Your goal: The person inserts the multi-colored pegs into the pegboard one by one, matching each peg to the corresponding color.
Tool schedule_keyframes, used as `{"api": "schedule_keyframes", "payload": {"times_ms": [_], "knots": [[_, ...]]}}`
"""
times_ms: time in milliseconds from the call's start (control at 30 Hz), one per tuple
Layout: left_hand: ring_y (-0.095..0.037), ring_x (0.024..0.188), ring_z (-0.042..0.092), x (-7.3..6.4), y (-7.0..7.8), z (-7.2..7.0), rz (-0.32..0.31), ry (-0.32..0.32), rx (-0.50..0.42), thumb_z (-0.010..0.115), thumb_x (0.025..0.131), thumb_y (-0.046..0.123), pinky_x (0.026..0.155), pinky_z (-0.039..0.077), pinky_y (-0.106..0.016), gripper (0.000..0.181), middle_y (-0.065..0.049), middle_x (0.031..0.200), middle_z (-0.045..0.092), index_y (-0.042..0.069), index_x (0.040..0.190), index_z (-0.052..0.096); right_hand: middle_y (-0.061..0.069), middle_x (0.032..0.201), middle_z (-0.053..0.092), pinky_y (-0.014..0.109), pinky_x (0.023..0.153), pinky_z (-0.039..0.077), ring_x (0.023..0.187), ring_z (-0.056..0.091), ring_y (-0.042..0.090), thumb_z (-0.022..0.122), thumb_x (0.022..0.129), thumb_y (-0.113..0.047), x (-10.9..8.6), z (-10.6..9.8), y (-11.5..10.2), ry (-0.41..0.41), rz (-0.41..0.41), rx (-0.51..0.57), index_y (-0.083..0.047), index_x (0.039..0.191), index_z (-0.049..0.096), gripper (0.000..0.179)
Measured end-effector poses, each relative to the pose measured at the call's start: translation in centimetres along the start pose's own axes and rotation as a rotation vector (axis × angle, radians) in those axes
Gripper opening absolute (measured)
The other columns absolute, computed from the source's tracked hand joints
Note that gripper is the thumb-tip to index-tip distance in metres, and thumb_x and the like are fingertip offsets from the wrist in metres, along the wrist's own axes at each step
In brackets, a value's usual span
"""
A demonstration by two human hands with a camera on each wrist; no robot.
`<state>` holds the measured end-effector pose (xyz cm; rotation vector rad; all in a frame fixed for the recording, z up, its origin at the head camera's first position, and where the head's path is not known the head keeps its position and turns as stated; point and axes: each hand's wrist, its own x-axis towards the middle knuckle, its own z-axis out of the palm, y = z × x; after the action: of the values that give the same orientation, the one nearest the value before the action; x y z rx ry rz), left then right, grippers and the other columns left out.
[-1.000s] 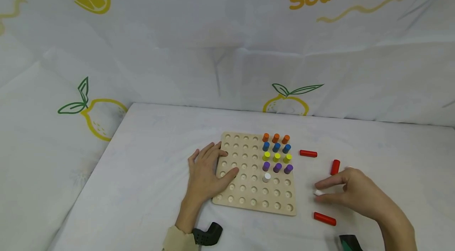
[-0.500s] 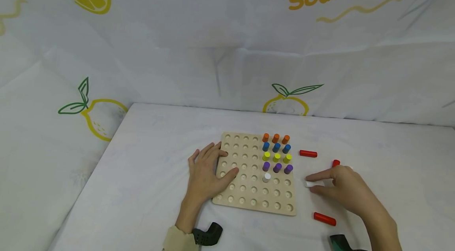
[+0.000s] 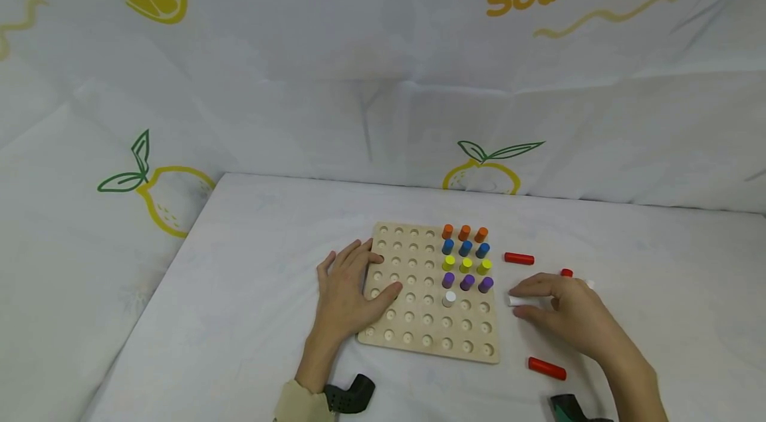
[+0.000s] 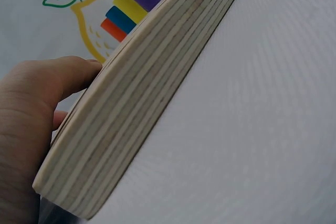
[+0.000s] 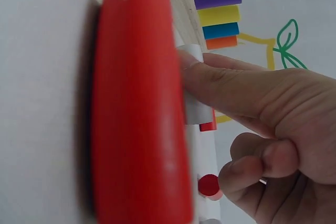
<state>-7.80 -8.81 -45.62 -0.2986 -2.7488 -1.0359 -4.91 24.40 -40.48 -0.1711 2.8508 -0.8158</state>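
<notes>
The board (image 3: 419, 290) looks like layered wood, the red pegs (image 5: 142, 98) smooth, faintly glossy.

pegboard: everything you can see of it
The pegboard is pale, squarish and wood-like, with rounded corners, a striped layered edge and a grid of round holes. It lies flat on white cloth. Orange, blue, yellow and purple pegs stand in its right side, three each, plus one white peg. The left hand rests on its left edge.
</notes>
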Motion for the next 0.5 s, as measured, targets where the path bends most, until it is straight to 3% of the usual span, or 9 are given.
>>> {"api": "schedule_keyframes", "payload": {"times_ms": [167, 500], "knots": [[-0.028, 0.144, 0.049, -0.03, -0.09, 0.04, -0.001, -0.001, -0.004, 0.075, 0.080, 0.052, 0.119, 0.020, -0.062, 0.043, -0.005, 0.149, 0.060, 0.019, 0.107, 0.070, 0.007, 0.108, 0.078, 0.021, 0.069, 0.051, 0.099, 0.069, 0.024, 0.088, 0.079, -0.016, 0.28, 0.31, 0.23, 0.017, -0.012, 0.019, -0.015, 0.102, 0.082, 0.024], [-0.028, 0.144, 0.049, 0.00, -0.12, 0.12, 0.005, 0.005, 0.002, 0.074, 0.080, 0.053, 0.118, 0.020, -0.061, 0.043, -0.005, 0.149, 0.060, 0.019, 0.107, 0.070, 0.002, 0.105, 0.075, 0.018, 0.066, 0.048, 0.094, 0.063, 0.018, 0.087, 0.079, -0.016, 0.30, 0.57, 0.22, 0.027, -0.007, 0.021, -0.013, 0.104, 0.082, 0.026]]}}
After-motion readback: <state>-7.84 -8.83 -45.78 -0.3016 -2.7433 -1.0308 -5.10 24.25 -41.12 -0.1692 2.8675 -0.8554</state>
